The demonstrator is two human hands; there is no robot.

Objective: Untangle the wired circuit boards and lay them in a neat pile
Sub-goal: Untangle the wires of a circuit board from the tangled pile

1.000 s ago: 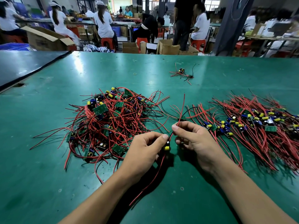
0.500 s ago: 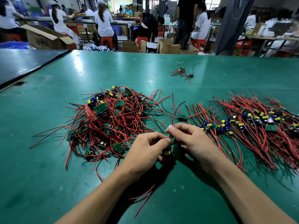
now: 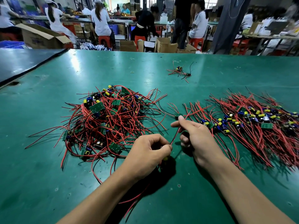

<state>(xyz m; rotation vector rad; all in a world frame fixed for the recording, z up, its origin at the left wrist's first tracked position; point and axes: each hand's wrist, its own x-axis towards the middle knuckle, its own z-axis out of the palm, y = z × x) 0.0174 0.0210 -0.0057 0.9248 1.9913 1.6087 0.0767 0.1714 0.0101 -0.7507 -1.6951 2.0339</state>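
A tangled heap of small green circuit boards with red and black wires [image 3: 106, 122] lies left of centre on the green table [image 3: 48, 175]. A combed-out row of the same boards [image 3: 258, 123] stretches to the right. My left hand [image 3: 148, 152] grips one board, mostly hidden under its fingers, with its red wires trailing back under my wrist. My right hand [image 3: 194, 136] pinches that board's red wire [image 3: 175, 135], drawn taut between the two hands, just in front of the row's near end.
Two stray wired boards [image 3: 179, 71] lie at the far middle of the table, with a small rubber band [image 3: 132, 72] to their left. A dark table [image 3: 19, 62] adjoins at the far left. Seated workers, cardboard boxes and red stools fill the background.
My right hand has slid up and to the right along the red wire, pulling it straight. My left hand stays low, still holding the board.
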